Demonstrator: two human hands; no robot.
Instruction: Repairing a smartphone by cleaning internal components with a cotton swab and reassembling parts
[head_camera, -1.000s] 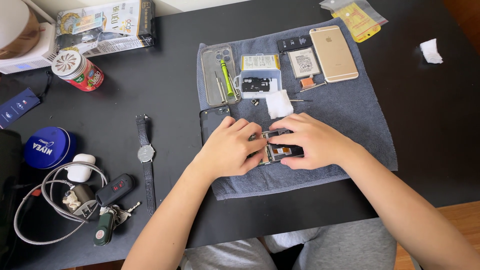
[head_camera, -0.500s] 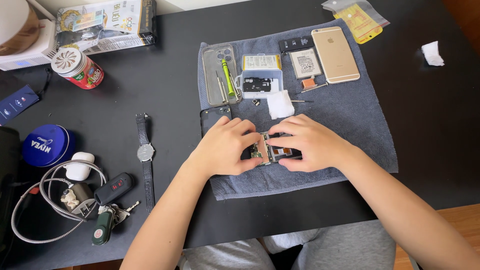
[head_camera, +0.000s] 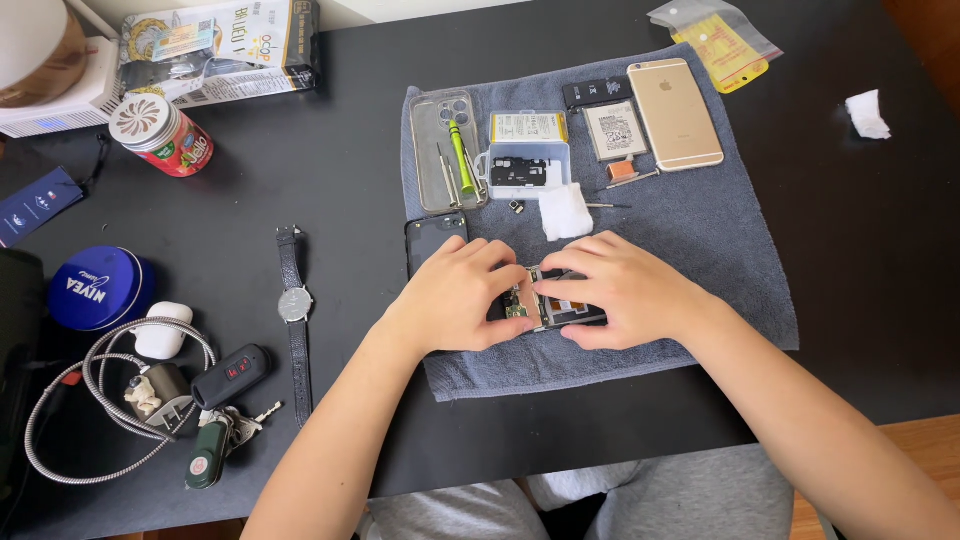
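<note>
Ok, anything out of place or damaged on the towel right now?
Nothing stands out. The opened phone lies flat on the grey towel under both hands, left hand and right hand; tools and parts sit orderly above.

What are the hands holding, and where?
An opened phone lying on the towel: the left hand presses its left end, the right hand covers its right end.

Both hands, left hand and right hand, press an opened phone on a grey towel on the black tabletop.
</note>
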